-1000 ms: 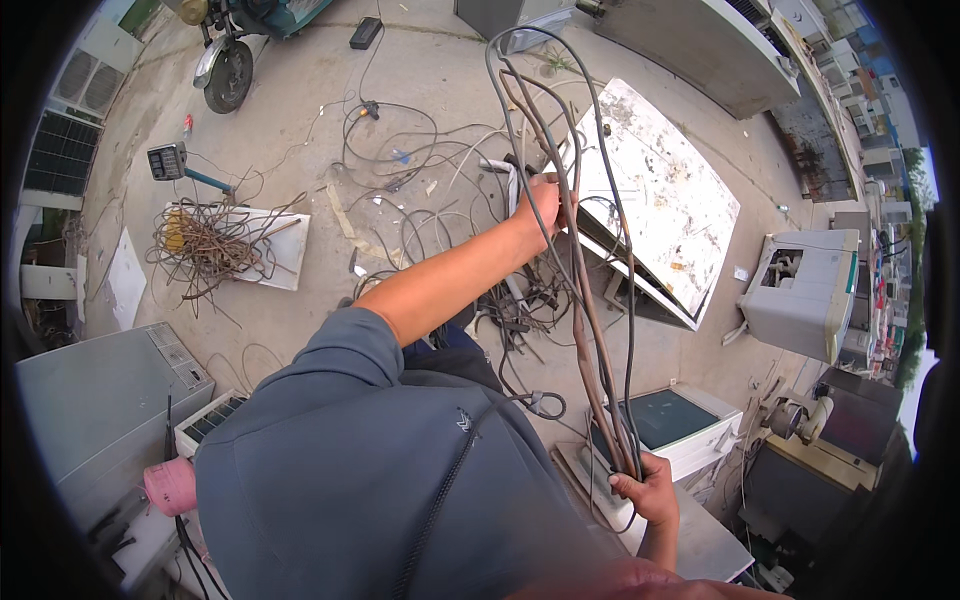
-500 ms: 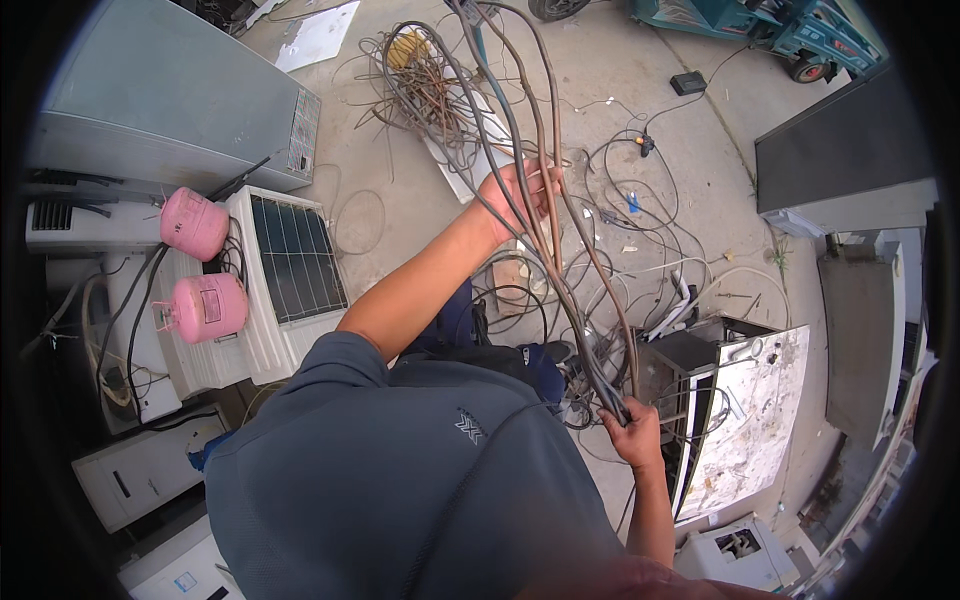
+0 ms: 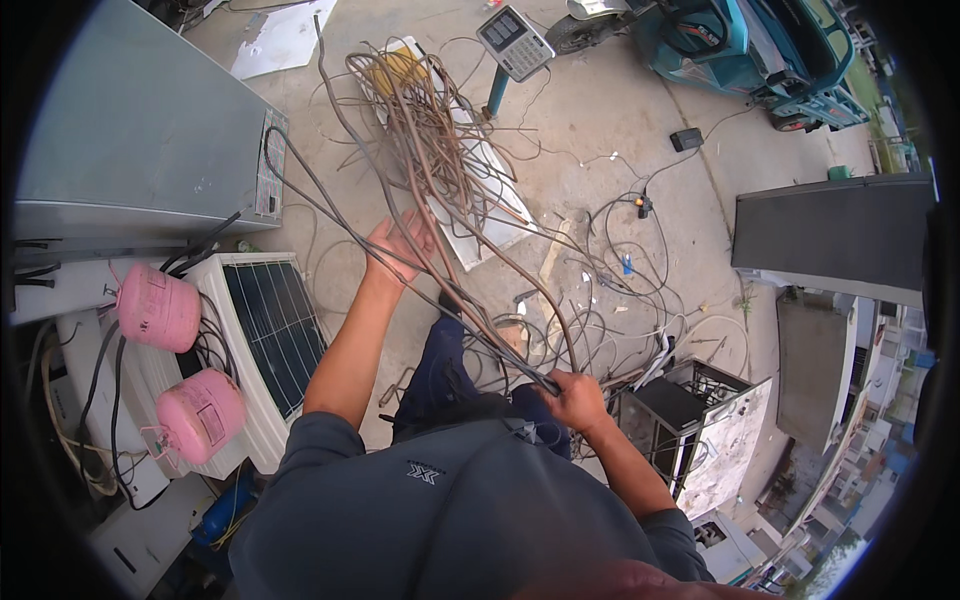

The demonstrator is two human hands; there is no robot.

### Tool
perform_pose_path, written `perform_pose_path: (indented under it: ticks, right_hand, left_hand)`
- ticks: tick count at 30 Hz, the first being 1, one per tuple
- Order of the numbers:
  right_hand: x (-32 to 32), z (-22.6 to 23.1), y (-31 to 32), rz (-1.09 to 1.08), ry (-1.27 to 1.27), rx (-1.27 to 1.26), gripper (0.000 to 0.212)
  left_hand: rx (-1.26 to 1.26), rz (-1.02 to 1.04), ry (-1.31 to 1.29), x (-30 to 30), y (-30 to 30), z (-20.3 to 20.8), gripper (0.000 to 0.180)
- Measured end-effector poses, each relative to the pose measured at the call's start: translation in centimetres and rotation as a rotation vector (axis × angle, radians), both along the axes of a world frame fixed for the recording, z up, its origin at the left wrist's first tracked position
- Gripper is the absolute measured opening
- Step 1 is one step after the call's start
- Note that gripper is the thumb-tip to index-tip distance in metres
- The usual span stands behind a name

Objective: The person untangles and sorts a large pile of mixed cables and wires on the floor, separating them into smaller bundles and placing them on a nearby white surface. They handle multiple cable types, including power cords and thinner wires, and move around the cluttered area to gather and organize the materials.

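Observation:
My right hand [image 3: 577, 402] is closed round the lower end of a bundle of long brown metal tubes and dark cables [image 3: 533, 374], in front of my waist. From there the lengths fan out forward and left, some bent in loops. My left hand [image 3: 402, 246] is open beside the lengths, palm up and fingers apart; a few dark strands cross its wrist. Just beyond it lies a tangled heap of similar brown tubes [image 3: 440, 135] on a long white panel [image 3: 487, 236]. Whether the fanned ends touch that heap, I cannot tell.
A keypad display [image 3: 515, 43] stands on a blue post behind the heap. Pink gas cylinders [image 3: 160, 308] and a white grilled unit [image 3: 275, 325] are at left. Loose cables [image 3: 640, 285] and a metal-framed box [image 3: 690, 400] lie right. A teal vehicle [image 3: 715, 50] stands far right.
My right hand has drawn the bundle in toward my waist. My left hand has moved left and opened from its hold on the tubes. The tubes have swung down to the left.

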State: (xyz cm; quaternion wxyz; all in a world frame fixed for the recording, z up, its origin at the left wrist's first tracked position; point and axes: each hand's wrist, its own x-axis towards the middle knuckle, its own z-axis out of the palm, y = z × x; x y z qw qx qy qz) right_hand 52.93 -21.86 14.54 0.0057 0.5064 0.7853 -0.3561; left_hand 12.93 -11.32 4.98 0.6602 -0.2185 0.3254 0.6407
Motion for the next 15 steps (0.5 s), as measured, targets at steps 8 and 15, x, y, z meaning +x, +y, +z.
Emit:
perform_pose_path:
  ticks: [8, 15]
  right_hand:
    - [-9.6, -4.1, 11.4, 0.016, -0.051, 0.086, 0.031]
    - [-13.3, -15.5, 18.5, 0.027, -0.136, 0.047, 0.030]
  left_hand:
    - [0.017, -0.103, 0.109, -2.6, 7.1, -1.3, 0.066]
    - [-0.258, -0.395, 0.254, -4.3, 7.1, -5.9, 0.057]
